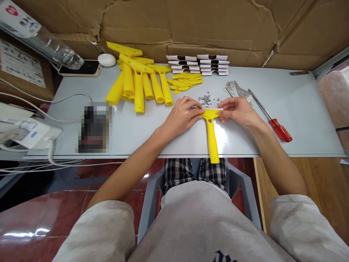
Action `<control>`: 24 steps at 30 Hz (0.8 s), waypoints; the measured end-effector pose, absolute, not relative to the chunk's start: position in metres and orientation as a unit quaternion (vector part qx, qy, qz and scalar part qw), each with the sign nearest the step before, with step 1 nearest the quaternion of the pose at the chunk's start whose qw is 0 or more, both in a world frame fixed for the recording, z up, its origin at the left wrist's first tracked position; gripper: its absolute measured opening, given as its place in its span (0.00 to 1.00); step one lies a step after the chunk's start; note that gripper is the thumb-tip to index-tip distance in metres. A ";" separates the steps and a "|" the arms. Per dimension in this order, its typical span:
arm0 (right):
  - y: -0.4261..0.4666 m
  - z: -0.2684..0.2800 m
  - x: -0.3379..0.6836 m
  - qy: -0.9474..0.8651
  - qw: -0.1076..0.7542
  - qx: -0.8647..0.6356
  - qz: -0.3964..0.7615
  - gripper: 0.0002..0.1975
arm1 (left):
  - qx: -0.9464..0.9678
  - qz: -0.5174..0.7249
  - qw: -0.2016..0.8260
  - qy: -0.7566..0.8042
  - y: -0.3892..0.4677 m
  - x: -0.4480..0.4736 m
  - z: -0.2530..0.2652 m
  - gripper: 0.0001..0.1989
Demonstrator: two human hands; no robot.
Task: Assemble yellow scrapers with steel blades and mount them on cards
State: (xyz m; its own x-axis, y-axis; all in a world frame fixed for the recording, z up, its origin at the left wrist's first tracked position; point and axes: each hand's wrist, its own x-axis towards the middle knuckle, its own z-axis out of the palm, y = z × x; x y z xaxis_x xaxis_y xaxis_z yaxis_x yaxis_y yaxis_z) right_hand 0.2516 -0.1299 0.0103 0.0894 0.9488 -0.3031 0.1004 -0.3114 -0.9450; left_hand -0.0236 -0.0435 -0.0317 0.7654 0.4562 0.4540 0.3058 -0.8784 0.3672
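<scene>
A yellow T-shaped scraper handle (211, 140) lies on the table, its head away from me and its grip end reaching past the front edge. My left hand (183, 114) is closed on the left end of the head. At the right end, my right hand (236, 112) pinches it between thumb and fingers. A thin whitish strip shows along the head's far edge. Small screws (205, 99) lie scattered just beyond the head. Behind them is a pile of flat yellow cover pieces (185, 80).
Several more yellow handles (139, 91) are heaped at the back left. Stacked white paper-wrapped pieces (212, 65) stand at the back. On the right are metal blades (236, 88) and a red-handled screwdriver (279, 129). Leftward are a blurred dark object (94, 127), a power strip (40, 131) and cables.
</scene>
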 end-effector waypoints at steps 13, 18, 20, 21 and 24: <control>-0.137 0.013 0.250 -0.603 0.322 -0.647 0.338 0.16 | 0.933 0.299 0.060 0.194 -0.047 -0.022 -0.038 0.10; -0.139 0.012 0.253 -0.700 0.278 -0.622 0.217 0.16 | 0.932 0.295 0.064 0.203 -0.049 -0.021 -0.038 0.10; -0.140 0.010 0.255 -0.731 0.264 -0.606 0.169 0.17 | 0.931 0.295 0.071 0.203 -0.049 -0.021 -0.038 0.10; -0.141 0.010 0.256 -0.745 0.258 -0.595 0.153 0.17 | 0.930 0.297 0.076 0.203 -0.049 -0.022 -0.038 0.10; -0.143 0.008 0.259 -0.778 0.238 -0.564 0.140 0.18 | 0.925 0.305 0.092 0.205 -0.050 -0.023 -0.038 0.11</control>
State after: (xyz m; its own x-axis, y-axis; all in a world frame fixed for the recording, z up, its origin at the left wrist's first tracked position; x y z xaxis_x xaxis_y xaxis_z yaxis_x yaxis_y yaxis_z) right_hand 0.2590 -0.1428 0.0080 -0.2493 0.9449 0.2122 0.8115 0.3234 -0.4867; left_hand -0.0229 -0.0498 -0.0381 0.7301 0.4364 0.5259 0.3239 -0.8986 0.2960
